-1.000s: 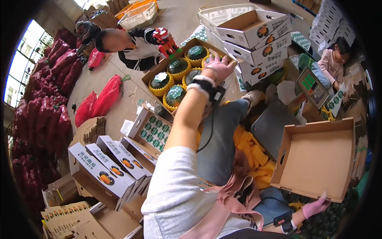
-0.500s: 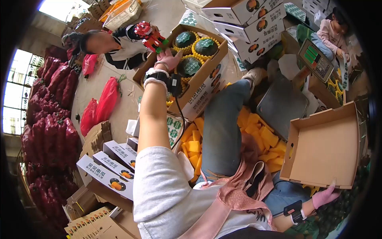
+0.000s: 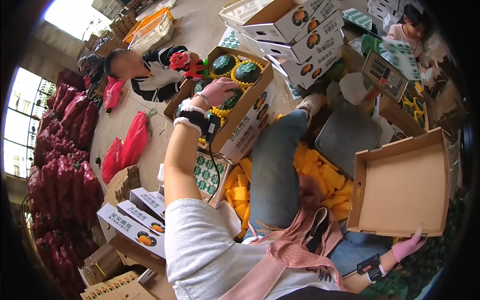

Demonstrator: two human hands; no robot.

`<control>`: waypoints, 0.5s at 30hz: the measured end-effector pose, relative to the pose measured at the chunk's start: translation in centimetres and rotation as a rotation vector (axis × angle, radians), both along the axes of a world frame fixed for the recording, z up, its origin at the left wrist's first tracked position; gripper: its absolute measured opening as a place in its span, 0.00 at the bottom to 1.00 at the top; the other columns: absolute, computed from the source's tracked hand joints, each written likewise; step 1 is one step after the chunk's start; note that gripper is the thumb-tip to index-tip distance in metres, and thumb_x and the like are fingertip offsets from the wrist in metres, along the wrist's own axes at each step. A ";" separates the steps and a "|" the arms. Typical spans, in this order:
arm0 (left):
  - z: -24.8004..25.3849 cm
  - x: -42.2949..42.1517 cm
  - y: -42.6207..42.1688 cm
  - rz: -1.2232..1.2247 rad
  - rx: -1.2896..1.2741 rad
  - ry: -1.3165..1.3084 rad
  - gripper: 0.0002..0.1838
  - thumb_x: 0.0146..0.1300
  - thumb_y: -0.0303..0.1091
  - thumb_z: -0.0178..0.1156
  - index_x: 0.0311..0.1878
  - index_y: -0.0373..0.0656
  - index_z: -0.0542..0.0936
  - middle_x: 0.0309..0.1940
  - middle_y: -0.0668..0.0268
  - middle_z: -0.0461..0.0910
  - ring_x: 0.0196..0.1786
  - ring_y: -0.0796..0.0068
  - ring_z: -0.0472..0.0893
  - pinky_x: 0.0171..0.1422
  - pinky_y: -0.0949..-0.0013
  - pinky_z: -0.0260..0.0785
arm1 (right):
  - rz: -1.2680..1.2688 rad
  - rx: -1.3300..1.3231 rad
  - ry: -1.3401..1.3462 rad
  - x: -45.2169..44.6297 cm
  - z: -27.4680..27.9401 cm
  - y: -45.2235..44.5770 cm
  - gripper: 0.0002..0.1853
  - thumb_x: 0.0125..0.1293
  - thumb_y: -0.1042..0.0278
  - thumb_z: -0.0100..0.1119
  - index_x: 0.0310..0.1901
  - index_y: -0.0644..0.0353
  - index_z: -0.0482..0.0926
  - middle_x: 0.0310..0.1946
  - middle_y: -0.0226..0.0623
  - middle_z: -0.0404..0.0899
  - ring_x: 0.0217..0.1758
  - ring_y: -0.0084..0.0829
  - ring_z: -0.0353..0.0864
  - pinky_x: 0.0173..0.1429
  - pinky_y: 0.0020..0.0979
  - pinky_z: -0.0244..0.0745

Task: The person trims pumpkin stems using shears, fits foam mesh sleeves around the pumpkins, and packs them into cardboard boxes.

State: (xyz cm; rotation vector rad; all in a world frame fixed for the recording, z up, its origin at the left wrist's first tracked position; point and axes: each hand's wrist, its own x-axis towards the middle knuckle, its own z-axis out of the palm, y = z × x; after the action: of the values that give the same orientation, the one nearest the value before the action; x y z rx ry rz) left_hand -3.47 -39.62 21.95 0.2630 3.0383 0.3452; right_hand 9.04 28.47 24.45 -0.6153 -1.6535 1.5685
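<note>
My left hand point(image 3: 218, 93), in a pink glove, rests over the dark green pumpkins inside an open carton point(image 3: 248, 107). Its fingers stretch across one pumpkin point(image 3: 231, 100) and partly cover it. Two more pumpkins, one point(image 3: 223, 65) beside another point(image 3: 247, 72), sit in yellow foam nets at the carton's far end, with green labels on top. At the right, my right hand point(image 3: 408, 246), also gloved in pink, grips the lower edge of a shallow cardboard box point(image 3: 402, 185). That box is tilted toward me, and its brown inside shows.
Yellow foam nets point(image 3: 239, 187) lie around my leg. A weighing scale point(image 3: 347, 132) with a display point(image 3: 385, 75) stands ahead. Stacked printed cartons point(image 3: 300, 45) rise behind the pumpkins. A child with a red toy point(image 3: 186, 65) leans at the carton's left; another person point(image 3: 407, 30) sits far right.
My left hand has drawn back toward me and over a nearer pumpkin, its fingers now pointing right. The child's toy has lowered slightly. My right hand still holds the box.
</note>
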 end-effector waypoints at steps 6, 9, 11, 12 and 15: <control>0.2 -0.9 -0.8 -0.019 0.122 0.062 0.13 0.54 0.34 0.61 0.44 0.44 0.79 0.43 0.57 0.76 0.51 0.55 0.73 0.59 0.60 0.65 | -0.022 0.039 -0.051 1.5 -1.0 1.2 0.29 0.61 0.61 0.59 0.59 0.70 0.65 0.58 0.48 0.68 0.58 0.37 0.71 0.58 0.34 0.70; 2.9 -1.1 -1.4 -0.047 0.254 0.028 0.10 0.59 0.30 0.58 0.43 0.38 0.77 0.37 0.61 0.76 0.43 0.67 0.76 0.51 0.69 0.69 | -0.023 0.052 -0.059 1.4 -1.0 0.7 0.28 0.61 0.63 0.59 0.59 0.70 0.65 0.58 0.48 0.68 0.58 0.37 0.71 0.58 0.35 0.70; 4.6 -0.8 -2.2 0.012 0.254 -0.130 0.09 0.59 0.29 0.57 0.42 0.37 0.76 0.34 0.60 0.77 0.41 0.70 0.77 0.48 0.71 0.69 | 0.008 0.012 -0.035 1.1 -0.9 0.5 0.28 0.61 0.64 0.58 0.59 0.70 0.65 0.58 0.48 0.67 0.58 0.37 0.71 0.58 0.35 0.69; 4.8 -0.8 -2.6 0.063 0.217 -0.219 0.09 0.60 0.29 0.56 0.42 0.37 0.76 0.34 0.60 0.77 0.41 0.69 0.77 0.48 0.70 0.69 | 0.033 0.023 -0.041 1.0 -1.0 0.6 0.28 0.61 0.64 0.58 0.60 0.70 0.64 0.58 0.48 0.67 0.58 0.37 0.71 0.58 0.35 0.69; 3.4 -1.0 -3.1 0.078 0.143 -0.234 0.12 0.59 0.33 0.57 0.43 0.37 0.77 0.37 0.56 0.80 0.42 0.63 0.78 0.49 0.66 0.69 | 0.098 0.048 -0.048 0.2 -1.5 0.2 0.31 0.61 0.65 0.58 0.62 0.70 0.61 0.59 0.47 0.66 0.59 0.38 0.69 0.61 0.36 0.67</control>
State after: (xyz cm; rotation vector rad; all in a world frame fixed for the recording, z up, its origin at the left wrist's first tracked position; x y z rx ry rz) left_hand -4.51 -42.69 25.31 0.1032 2.8023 0.5585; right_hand 9.19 28.71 22.92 -0.5582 -1.7757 1.5897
